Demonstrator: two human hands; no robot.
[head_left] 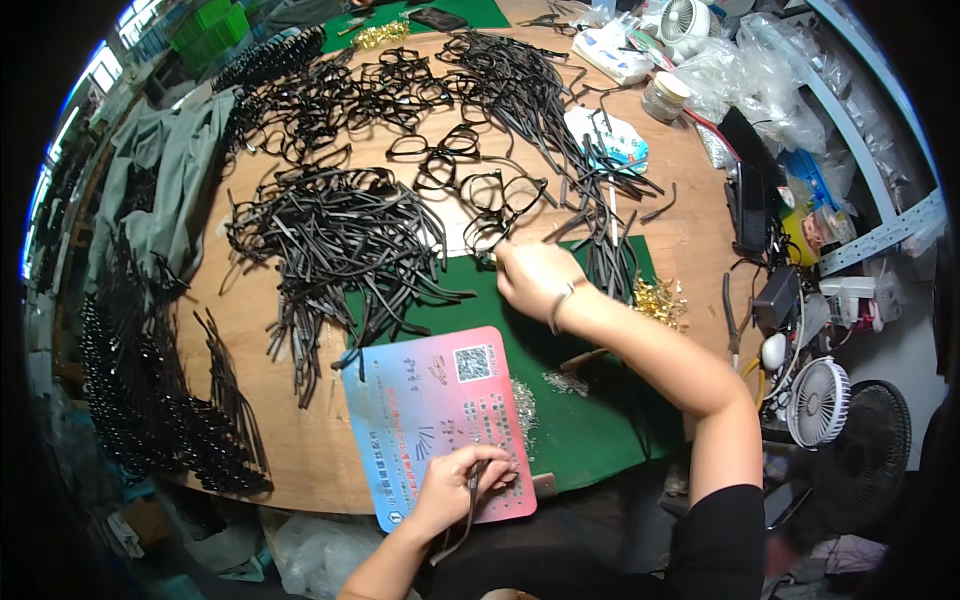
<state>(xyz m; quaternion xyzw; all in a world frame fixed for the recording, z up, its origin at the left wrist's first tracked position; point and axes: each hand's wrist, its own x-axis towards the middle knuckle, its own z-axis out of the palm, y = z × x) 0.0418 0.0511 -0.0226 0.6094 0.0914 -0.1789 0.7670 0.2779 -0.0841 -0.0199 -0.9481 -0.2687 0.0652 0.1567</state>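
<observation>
Fairly bright, even light over the counter (690,200); windows (104,66) at upper left blown out, bluish fringe along the left rim. Right hand (540,283) pale, near overexposed at the knuckles; soft shadow on the green mat (610,440) below it. Small glints on the glossy black bundles (165,420), lower left, and gold pieces (658,302). Bottom edge and lower right dim, detail lost. Heavy fisheye: edges bend, corners black. Center reasonably sharp, rim soft.
</observation>
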